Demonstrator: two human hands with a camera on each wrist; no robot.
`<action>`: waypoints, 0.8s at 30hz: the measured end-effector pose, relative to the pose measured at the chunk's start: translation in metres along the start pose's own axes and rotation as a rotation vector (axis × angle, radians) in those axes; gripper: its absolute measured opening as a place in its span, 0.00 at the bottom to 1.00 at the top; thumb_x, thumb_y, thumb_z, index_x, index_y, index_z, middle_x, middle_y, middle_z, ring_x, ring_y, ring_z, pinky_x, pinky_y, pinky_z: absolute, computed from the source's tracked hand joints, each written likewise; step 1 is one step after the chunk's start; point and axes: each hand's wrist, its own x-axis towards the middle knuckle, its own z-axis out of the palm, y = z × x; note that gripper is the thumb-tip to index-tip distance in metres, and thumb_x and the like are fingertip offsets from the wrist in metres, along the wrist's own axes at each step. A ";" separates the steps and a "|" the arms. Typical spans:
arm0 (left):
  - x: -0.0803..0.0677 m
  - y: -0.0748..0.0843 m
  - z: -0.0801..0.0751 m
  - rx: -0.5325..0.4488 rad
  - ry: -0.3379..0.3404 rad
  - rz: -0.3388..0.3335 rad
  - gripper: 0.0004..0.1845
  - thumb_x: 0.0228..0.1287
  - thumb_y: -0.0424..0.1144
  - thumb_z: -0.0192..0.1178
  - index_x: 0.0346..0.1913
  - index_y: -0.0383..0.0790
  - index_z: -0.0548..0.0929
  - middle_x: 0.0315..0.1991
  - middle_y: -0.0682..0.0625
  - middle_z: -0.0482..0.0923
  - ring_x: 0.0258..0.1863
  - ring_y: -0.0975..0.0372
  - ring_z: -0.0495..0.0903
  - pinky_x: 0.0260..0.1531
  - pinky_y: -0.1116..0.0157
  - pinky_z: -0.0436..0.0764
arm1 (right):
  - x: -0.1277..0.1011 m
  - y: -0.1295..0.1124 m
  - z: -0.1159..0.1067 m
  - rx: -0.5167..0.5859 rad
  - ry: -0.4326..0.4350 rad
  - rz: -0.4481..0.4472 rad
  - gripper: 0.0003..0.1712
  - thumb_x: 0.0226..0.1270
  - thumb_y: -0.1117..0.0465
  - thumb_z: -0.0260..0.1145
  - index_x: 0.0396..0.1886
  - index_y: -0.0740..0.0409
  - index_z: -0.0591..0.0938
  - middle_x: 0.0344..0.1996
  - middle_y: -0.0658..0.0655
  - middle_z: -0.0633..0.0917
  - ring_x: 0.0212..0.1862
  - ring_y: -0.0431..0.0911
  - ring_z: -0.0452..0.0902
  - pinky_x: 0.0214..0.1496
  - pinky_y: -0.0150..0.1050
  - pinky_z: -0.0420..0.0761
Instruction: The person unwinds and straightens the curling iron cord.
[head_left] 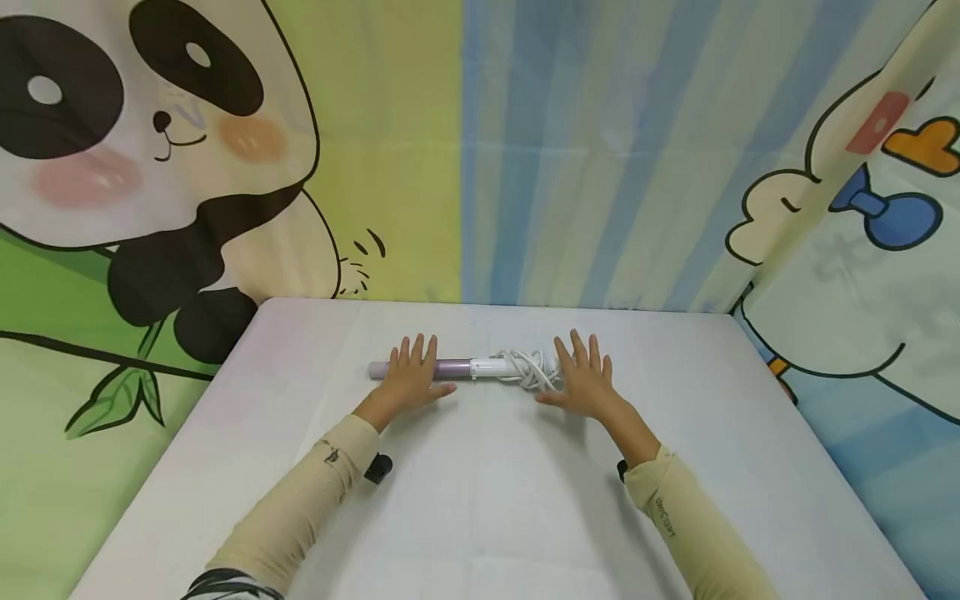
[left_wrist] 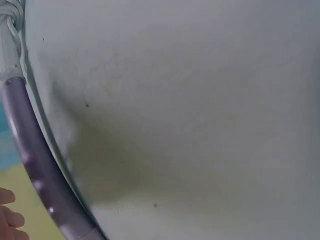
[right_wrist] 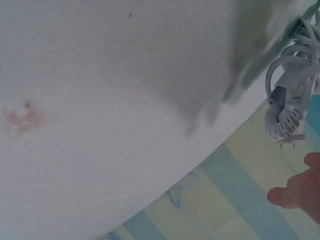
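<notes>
a slim purple-barrelled curling wand with a white handle lies across the far middle of the white desk, its bundled white cord at the right end. the left hand rests flat over the barrel, fingers straight and spread. the right hand lies flat by the cord, fingers apart.

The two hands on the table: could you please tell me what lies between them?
Between the left hand and the right hand, the head view shows the purple wand's white handle end and its bundled white cord.
</notes>
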 end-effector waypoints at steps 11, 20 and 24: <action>0.005 -0.001 0.034 0.021 -0.081 -0.055 0.41 0.65 0.53 0.50 0.71 0.35 0.43 0.70 0.32 0.45 0.68 0.35 0.40 0.65 0.42 0.44 | -0.002 0.014 0.033 0.045 -0.066 -0.023 0.58 0.50 0.40 0.68 0.71 0.60 0.48 0.70 0.68 0.46 0.66 0.71 0.48 0.56 0.65 0.63; 0.011 -0.004 0.023 0.162 -0.027 -0.013 0.26 0.69 0.40 0.46 0.66 0.34 0.58 0.65 0.34 0.57 0.65 0.38 0.54 0.61 0.43 0.56 | 0.013 0.011 0.026 -0.020 -0.014 -0.049 0.41 0.54 0.48 0.67 0.64 0.57 0.63 0.57 0.66 0.63 0.52 0.61 0.62 0.44 0.52 0.73; 0.015 -0.006 0.019 0.203 0.028 0.012 0.19 0.68 0.40 0.49 0.58 0.34 0.65 0.56 0.36 0.67 0.59 0.41 0.63 0.56 0.45 0.63 | 0.021 0.008 0.024 -0.027 0.034 -0.014 0.35 0.54 0.54 0.66 0.61 0.58 0.66 0.55 0.66 0.64 0.51 0.61 0.63 0.44 0.52 0.73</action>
